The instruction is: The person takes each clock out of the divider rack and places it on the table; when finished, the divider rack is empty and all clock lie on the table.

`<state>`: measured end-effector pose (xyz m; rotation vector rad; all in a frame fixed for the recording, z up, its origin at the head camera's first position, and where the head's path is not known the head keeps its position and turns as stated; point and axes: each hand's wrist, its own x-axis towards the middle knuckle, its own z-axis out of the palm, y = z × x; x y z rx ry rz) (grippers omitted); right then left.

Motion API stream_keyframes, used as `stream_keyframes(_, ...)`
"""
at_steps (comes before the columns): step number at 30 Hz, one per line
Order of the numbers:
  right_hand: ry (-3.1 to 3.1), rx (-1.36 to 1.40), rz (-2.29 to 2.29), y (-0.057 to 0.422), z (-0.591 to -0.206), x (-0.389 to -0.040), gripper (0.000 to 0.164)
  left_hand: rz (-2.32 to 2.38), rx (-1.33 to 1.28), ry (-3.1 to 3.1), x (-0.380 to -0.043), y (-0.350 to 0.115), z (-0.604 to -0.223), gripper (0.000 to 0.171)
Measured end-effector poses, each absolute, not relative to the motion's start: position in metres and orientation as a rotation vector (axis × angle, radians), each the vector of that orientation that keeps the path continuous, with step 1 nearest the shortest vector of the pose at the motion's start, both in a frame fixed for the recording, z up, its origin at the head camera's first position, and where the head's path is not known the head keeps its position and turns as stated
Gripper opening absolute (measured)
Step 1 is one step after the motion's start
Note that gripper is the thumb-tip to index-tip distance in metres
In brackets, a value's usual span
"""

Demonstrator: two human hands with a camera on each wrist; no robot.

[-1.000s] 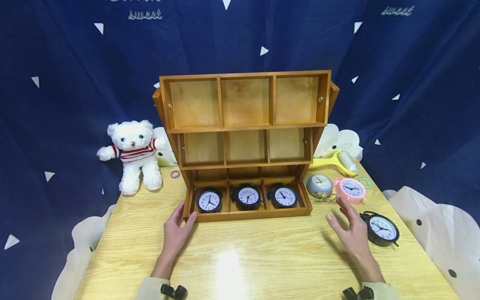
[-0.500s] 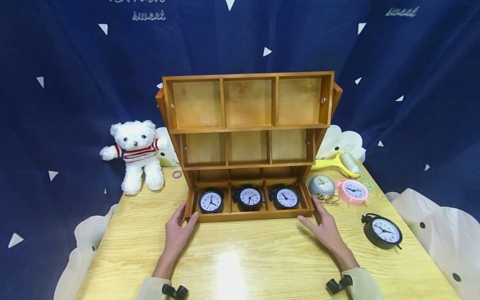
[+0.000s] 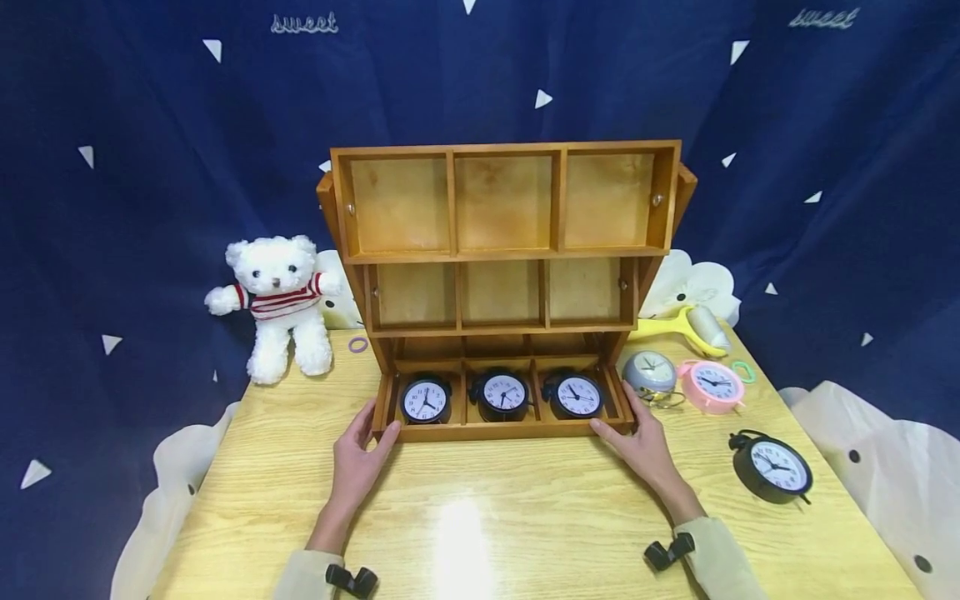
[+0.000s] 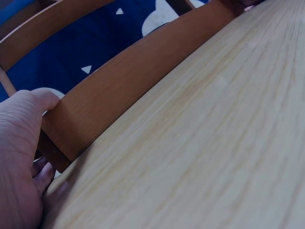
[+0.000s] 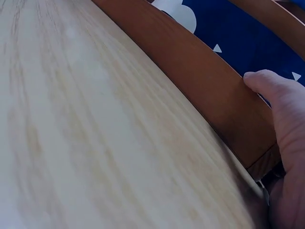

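Note:
A tiered wooden storage box (image 3: 495,431) stands unfolded, its two upper trays raised over the bottom one. Three black alarm clocks lie face up in the bottom tray, one per compartment: a left clock (image 3: 424,402), a middle clock (image 3: 504,393) and a right clock (image 3: 578,396). My left hand (image 3: 358,461) grips the front left corner, thumb over the front edge and fingers along the side. At the front right corner my right hand (image 3: 645,446) holds the box the same way. Both wrist views show the thumbs on the front board (image 4: 128,76) and fingers partly hidden behind the corners.
Right of the box are a grey clock (image 3: 650,371), a pink alarm clock (image 3: 712,385), a green ring (image 3: 743,372) and another black alarm clock (image 3: 772,467). A yellow-handled roller (image 3: 686,327) lies behind them. At left are a white teddy bear (image 3: 281,304) and a purple ring (image 3: 358,344).
My right hand has moved left from beside the black clock on the table to the box's front right corner and now holds it. The left hand has kept its place at the left corner.

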<state>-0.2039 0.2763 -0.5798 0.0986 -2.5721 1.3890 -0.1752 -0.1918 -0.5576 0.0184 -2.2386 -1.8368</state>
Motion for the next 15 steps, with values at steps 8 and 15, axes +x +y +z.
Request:
stream_keyframes(8,-2.522,0.13,1.42,0.2811,-0.5836,-0.2053,0.094,-1.842,0.041,-2.254,-0.173,-0.1908,-0.5487,0.063)
stream_keyframes(15,-2.465,0.121,1.482,0.2824,-0.5864,-0.2031,0.091,-1.842,0.033,-2.24,-0.1741,-0.1902,-0.5528,0.064)
